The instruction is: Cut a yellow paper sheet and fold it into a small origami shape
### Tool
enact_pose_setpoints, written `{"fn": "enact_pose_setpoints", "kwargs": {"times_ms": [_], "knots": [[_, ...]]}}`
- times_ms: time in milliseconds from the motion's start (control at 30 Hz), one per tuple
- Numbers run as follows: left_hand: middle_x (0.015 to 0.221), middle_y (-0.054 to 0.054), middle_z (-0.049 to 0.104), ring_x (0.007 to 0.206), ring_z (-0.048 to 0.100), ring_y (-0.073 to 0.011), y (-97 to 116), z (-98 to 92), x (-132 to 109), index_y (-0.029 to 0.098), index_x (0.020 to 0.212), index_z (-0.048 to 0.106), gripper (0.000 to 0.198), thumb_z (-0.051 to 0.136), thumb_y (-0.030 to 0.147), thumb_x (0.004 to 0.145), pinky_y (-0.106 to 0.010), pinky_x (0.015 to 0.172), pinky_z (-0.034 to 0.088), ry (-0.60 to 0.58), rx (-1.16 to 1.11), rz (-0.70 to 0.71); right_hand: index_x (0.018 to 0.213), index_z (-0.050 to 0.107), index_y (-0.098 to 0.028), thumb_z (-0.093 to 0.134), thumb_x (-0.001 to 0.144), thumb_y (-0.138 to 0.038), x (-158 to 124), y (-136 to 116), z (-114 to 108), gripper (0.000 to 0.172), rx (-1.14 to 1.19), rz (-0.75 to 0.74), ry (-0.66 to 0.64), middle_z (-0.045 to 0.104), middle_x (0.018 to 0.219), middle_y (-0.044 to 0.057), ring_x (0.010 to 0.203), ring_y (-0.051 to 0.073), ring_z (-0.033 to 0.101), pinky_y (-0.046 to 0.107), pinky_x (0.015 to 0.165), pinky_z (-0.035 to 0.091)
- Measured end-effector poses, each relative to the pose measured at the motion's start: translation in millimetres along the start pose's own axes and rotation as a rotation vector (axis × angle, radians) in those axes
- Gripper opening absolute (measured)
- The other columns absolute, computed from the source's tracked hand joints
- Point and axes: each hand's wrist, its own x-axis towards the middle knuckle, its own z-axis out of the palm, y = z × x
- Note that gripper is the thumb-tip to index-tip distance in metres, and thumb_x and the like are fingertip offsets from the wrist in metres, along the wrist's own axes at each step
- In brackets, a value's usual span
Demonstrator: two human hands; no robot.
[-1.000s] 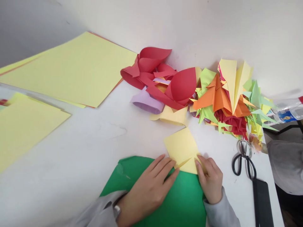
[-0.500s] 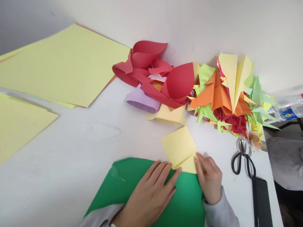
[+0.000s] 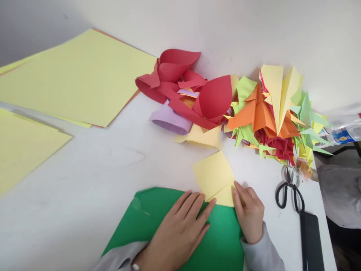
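This looks like a papercraft spot, at a white desk [image 3: 104,177] against a pale wall [image 3: 231,26]. Large yellow sheets [image 3: 79,79] lie at upper left, curled red pieces [image 3: 216,98] at upper centre, a heap of folded paper shapes [image 3: 261,114] at upper right, scissors [image 3: 299,199] below it, and a small folded yellow sheet [image 3: 213,173] near the centre. Whether home, classroom or workshop, I cannot tell.

Pale wall [image 3: 225,30] across top of frame — few small marks, greyer at upper left. White table [image 3: 84,210] below, right edge slanting toward lower right — dark space [image 3: 348,246] beyond. Light soft, shadows faint.
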Motion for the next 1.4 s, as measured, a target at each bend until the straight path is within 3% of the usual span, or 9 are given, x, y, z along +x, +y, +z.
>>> {"fn": "enact_pose_setpoints", "kwargs": {"times_ms": [667,1400], "knots": [[0.108,-0.009,0.063,0.105,0.054,-0.0245,-1.4,-4.0,1.2,0.022,0.122,0.058,0.035,0.044,0.032,0.092,-0.042,0.098,0.037,-0.022,0.033,0.044,0.107,0.069,-0.017,0.05,0.093,-0.026,2.6,-1.6,0.3,0.025,-0.051,-0.024,0.019,0.059,0.065,0.002,0.051,0.012,0.054,0.023,0.052,0.046],[0.111,-0.013,0.065,0.109,0.055,-0.0259,6.1,2.7,-4.2,0.012,0.106,0.065,0.032,0.044,0.031,0.092,-0.043,0.102,0.036,0.074,0.082,0.02,0.106,0.069,-0.014,0.049,0.094,-0.025,2.3,-1.5,0.4,0.025,-0.085,-0.059,0.007,0.057,0.066,0.002,0.054,0.011,0.053,0.023,0.055,0.045]]}}
